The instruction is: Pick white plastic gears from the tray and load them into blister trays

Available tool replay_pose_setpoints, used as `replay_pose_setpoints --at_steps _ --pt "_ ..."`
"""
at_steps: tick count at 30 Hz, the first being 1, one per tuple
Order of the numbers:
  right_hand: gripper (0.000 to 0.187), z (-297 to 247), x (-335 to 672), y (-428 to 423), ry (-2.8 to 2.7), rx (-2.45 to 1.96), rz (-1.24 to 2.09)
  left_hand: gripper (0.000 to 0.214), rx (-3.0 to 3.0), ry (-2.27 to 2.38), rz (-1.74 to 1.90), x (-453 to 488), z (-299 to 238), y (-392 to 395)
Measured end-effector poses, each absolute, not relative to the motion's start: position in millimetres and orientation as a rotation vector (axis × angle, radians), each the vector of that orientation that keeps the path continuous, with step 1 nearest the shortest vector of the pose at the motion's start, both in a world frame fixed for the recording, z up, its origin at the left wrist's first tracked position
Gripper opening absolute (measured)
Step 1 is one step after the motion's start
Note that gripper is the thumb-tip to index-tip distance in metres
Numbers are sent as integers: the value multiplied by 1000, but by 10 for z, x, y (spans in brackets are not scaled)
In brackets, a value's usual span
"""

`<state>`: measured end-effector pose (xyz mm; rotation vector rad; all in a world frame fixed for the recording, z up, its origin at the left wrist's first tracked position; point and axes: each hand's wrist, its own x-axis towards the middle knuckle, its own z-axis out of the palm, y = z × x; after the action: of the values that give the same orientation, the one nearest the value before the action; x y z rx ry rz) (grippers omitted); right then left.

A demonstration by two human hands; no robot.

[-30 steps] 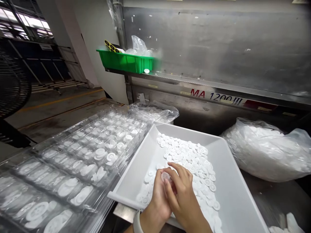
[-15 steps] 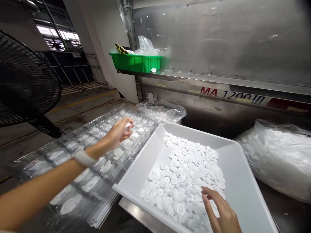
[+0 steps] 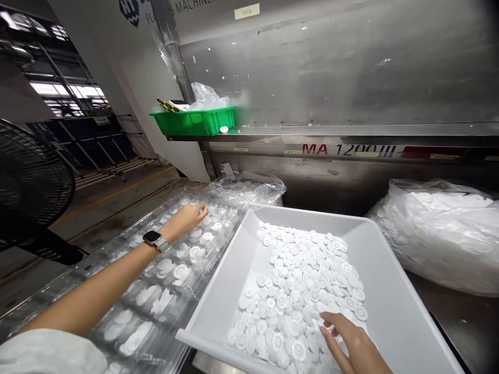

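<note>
My left hand [image 3: 187, 219], with a watch [image 3: 153, 239] on its wrist, is over the far part of a clear plastic tray [image 3: 134, 305] divided into compartments. Its fingers are curled together, and what they hold, if anything, is hidden. Small white plastic discs [image 3: 181, 271] lie in the tray's compartments, several to a pocket. Low in the view, my right hand [image 3: 351, 337] hovers at the heap of white discs [image 3: 298, 291] inside a grey bin [image 3: 393, 291]. Thumb and forefinger are apart, close to the discs, with no disc plainly gripped.
Clear bags of white parts stand behind the tray [image 3: 249, 189] and right of the bin [image 3: 440, 239]. A green basket [image 3: 195, 122] sits on the metal ledge, one loose disc [image 3: 223, 129] beside it. A black fan [image 3: 33, 182] stands at the left.
The view has turned right and tilted upward. My left hand, which showed a white disc at its fingertips, has turned palm-down over the tray. My right hand stays at the heap.
</note>
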<state>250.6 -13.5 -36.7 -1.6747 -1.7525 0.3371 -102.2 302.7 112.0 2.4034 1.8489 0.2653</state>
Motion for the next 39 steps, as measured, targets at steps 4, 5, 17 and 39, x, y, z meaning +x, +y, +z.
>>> replay_pose_setpoints --at_steps 4,5,17,39 --pt "23 -304 2530 -154 -1812 -1678 395 31 2486 1854 173 -1006 1113 3064" --pt "23 -285 2523 -163 -1808 -1691 402 30 2499 1844 162 -991 1108 3070" --pt "34 -244 2418 -209 -1700 -1816 416 36 2402 1666 245 -916 1135 3111" --pt "30 -223 2527 -217 -1817 -1811 537 32 2519 1527 103 -1232 1048 3127"
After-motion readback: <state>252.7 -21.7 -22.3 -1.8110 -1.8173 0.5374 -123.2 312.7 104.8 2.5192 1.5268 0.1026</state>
